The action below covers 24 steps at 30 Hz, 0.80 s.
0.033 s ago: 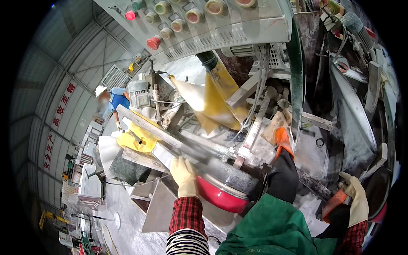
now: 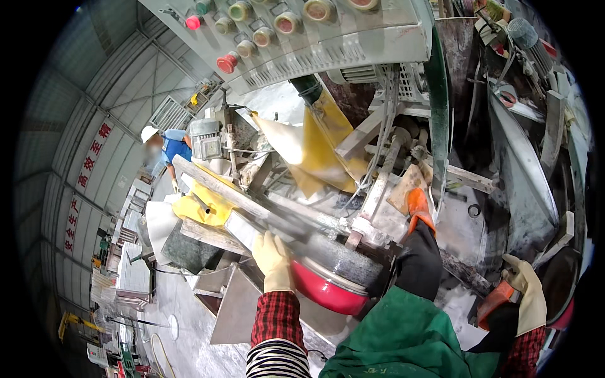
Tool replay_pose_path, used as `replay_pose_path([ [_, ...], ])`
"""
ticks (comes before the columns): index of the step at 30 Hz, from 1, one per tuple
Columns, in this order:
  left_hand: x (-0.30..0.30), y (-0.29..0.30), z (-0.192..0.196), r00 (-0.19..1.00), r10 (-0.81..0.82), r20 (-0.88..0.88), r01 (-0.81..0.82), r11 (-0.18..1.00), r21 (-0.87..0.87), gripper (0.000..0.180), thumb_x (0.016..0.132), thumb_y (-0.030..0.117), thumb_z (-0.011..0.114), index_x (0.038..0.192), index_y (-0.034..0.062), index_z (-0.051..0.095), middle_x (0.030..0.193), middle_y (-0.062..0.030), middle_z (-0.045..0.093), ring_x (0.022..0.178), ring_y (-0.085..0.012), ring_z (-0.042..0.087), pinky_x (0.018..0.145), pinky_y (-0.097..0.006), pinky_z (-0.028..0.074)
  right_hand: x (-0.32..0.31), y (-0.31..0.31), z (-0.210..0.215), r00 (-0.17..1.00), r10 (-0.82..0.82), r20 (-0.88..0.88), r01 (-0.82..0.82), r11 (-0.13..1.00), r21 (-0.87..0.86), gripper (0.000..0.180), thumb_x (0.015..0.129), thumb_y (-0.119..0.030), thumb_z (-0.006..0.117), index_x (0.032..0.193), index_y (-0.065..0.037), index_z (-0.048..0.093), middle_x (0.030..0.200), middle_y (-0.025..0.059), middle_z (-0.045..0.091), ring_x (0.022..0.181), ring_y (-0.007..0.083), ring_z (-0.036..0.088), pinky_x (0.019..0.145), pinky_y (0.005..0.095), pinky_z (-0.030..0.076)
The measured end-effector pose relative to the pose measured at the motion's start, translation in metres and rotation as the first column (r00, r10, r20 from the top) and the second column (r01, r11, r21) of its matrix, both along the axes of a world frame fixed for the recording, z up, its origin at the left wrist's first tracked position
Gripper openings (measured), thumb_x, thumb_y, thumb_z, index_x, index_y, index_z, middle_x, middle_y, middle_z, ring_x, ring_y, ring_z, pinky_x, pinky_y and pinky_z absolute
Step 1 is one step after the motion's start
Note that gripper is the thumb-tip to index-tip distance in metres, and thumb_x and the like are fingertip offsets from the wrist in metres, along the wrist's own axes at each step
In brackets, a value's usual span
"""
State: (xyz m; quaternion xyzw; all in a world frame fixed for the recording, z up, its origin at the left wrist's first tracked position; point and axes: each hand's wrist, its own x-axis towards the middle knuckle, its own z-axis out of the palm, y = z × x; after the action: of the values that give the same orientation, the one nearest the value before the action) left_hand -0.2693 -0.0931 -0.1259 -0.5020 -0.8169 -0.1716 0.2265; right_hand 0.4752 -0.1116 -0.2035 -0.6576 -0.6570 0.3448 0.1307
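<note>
My left hand (image 2: 273, 261), in a cream glove, lies with fingers stretched out by the end of a pale block (image 2: 242, 230). Whether it grips the block's far side is hidden. Close to its fingers is a grey, blurred rounded stone-like part (image 2: 340, 259) of the machine. Below that, right of my wrist, sits a red basin (image 2: 328, 290) with a pale rim. My right hand (image 2: 526, 293), also gloved, is at the far right with fingers bent and apart, beside an orange-toed boot (image 2: 495, 305); no held thing shows in it. A second orange-toed boot (image 2: 421, 211) points forward.
Above hangs a grey control box (image 2: 302, 50) with several round buttons. Yellow cloth (image 2: 205, 205) drapes over the long bar; a yellow sheet (image 2: 324, 142) hangs behind. A large pale disc (image 2: 523, 164) stands at right. A person in blue (image 2: 175, 148) stands far left.
</note>
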Motion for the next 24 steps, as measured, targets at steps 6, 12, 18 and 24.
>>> replay_pose_path([
  [6, 0.006, -0.001, 0.002, 0.999, -0.012, -0.034, 0.012, 1.000, 0.008, 0.037, 0.098, 0.033, 0.058, 0.121, 0.0064, 0.065, 0.123, -0.0202, 0.061, 0.118, -0.0401, 0.054, 0.099, -0.050, 0.043, -0.007, -0.001, 0.015, 1.000, 0.004, 0.023, -0.004, 1.000, -0.001, 0.057, 0.087, -0.014, 0.072, 0.143, -0.009, 0.058, 0.106, 0.0284, 0.073, 0.101, 0.0396, 0.073, 0.088, 0.0433, 0.057],
  [12, 0.012, -0.002, 0.001, 1.000, -0.013, -0.025, 0.014, 1.000, 0.017, 0.030, 0.097, 0.033, 0.057, 0.112, 0.0087, 0.065, 0.115, -0.0175, 0.060, 0.113, -0.0391, 0.054, 0.096, -0.051, 0.043, -0.011, 0.000, 0.027, 0.998, 0.009, 0.055, -0.007, 1.000, -0.030, 0.060, 0.089, -0.014, 0.070, 0.146, -0.010, 0.055, 0.113, 0.0286, 0.072, 0.108, 0.0398, 0.072, 0.093, 0.0433, 0.058],
  [18, 0.017, -0.004, 0.001, 0.999, -0.021, -0.026, 0.022, 0.999, 0.031, 0.030, 0.095, 0.032, 0.058, 0.111, 0.0077, 0.066, 0.113, -0.0175, 0.060, 0.112, -0.0390, 0.054, 0.096, -0.050, 0.042, -0.022, 0.000, 0.046, 0.999, 0.000, -0.039, -0.002, 0.999, -0.053, 0.060, 0.089, -0.012, 0.069, 0.148, -0.012, 0.055, 0.128, 0.0302, 0.066, 0.116, 0.0401, 0.069, 0.097, 0.0424, 0.058],
  [24, 0.021, -0.005, 0.002, 0.999, 0.016, 0.030, -0.015, 0.999, -0.036, 0.037, 0.094, 0.033, 0.059, 0.120, 0.0078, 0.066, 0.124, -0.0206, 0.061, 0.120, -0.0400, 0.053, 0.102, -0.050, 0.041, -0.022, -0.001, 0.053, 1.000, -0.026, 0.010, 0.027, 0.990, -0.140, 0.057, 0.090, -0.001, 0.064, 0.146, -0.005, 0.055, 0.133, 0.0215, 0.068, 0.125, 0.0322, 0.066, 0.105, 0.0384, 0.053],
])
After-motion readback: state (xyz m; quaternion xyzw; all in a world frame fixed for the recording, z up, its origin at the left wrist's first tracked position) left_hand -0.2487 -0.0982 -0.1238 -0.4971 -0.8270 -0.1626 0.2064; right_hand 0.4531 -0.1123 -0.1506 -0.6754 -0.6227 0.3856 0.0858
